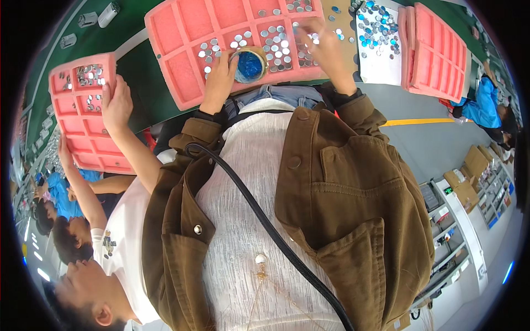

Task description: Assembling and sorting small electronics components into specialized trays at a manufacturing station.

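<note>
My left hand [220, 83] is closed around the side of a round, pale-rimmed container [261, 70] with crumpled blue material inside. It rests at the near edge of a pink foam tray [171, 71] divided into square compartments. Small silver discs [275, 45] lie in several of these compartments; others hold none. My right hand [330, 52] is over the tray's right end, fingers pointing down into a compartment with discs. Motion smears those fingertips, so whether they grip a disc is unclear.
Blue and silver discs lie scattered on a white sheet [381, 71] to the right. Stacked pink trays [436, 49] stand beyond it. At my left, a co-worker's hands hold another pink tray [72, 124] with discs. Metal parts [109, 15] sit on the green table at the far left.
</note>
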The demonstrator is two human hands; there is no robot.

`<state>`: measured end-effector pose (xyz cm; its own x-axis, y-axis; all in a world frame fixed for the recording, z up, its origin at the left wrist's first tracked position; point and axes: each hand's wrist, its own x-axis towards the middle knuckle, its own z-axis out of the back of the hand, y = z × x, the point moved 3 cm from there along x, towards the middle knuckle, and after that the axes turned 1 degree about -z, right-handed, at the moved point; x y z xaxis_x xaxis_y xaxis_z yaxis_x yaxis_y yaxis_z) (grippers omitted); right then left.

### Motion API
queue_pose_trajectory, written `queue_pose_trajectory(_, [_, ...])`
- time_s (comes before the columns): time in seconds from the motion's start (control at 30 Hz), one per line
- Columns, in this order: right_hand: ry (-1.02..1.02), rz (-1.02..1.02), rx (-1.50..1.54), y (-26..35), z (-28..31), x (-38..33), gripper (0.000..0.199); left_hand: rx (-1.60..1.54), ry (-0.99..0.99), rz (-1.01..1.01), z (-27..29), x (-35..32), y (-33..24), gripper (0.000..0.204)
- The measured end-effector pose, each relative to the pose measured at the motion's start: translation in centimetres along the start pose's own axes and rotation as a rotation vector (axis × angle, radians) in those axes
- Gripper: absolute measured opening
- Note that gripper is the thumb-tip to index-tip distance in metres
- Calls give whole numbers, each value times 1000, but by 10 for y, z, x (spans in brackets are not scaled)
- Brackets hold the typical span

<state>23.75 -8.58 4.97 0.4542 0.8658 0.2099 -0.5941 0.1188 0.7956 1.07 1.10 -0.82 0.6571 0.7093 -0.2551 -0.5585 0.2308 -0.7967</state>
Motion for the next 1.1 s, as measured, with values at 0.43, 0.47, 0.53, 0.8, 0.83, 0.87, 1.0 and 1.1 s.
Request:
queue_pose_trajectory(0.43, [534, 445, -236, 48, -93, -26, 14, 86, 12, 34, 1, -3, 13, 24])
queue_pose_trajectory(0.47, [569, 417, -249, 48, -93, -26, 12, 86, 6, 18, 1, -3, 13, 24])
queue_pose_trajectory(0.53, [486, 394, -188, 49, -93, -26, 10, 88, -29, -35, 1, -2, 13, 24])
queue_pose_trajectory(0.8, [175, 92, 113, 27, -46, -3, 16, 57, -22, -9, 1, -5, 15, 26])
queue_pose_trajectory(0.83, [62, -61, 192, 10, -31, -1, 15, 56, -23, -7, 2, -6, 13, 26])
queue_pose_trajectory(0.87, [4, -234, 113, -1, -15, 4, 15, 58, -28, -7, 3, -7, 13, 26])
queue_pose_trajectory(1.0, [-239, -309, -231, -114, 44, -8, 27, 49, 33, 67, 1, -5, 9, 27])
queue_pose_trajectory(1.1, [-106, -580, -487, -173, 53, -35, 51, 70, 38, 95, 3, -6, 6, 28])
